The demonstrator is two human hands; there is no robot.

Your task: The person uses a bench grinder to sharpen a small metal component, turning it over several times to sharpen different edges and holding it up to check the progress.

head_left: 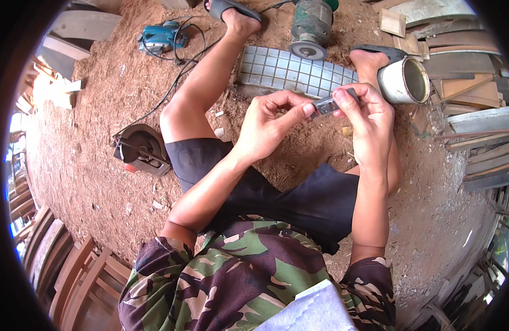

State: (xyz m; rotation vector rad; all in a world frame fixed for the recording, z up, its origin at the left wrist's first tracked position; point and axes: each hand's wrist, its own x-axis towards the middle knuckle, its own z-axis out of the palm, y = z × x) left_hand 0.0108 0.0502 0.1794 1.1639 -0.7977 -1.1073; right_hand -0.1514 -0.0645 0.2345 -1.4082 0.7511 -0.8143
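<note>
- Shavings-strewn ground (94, 160) spreads beneath a workshop scene, with stacked timber (459, 60) along the right side.
- A person (249, 270) in camouflage and dark shorts (321, 204) bends over the work, knees apart.
- Beyond the hands lies a pale slab (282, 71) marked with a grid, a green grinder (311, 25) at its far edge and a white bucket (391, 83) near its right end.
- The right hand (367, 118) is nearly closed, thumb pressed on top and fingers bent around one end of a small dark piece (324, 103).
- The left hand (265, 128) pinches the opposite end between thumb and forefinger, other fingers loosely curled.
- Held aloft between both hands, the small dark piece looks like metal: probably light, stiff and hard to break, perhaps slick. Its edges may be sharp, so the flat faces near each end seem the safest hold.
</note>
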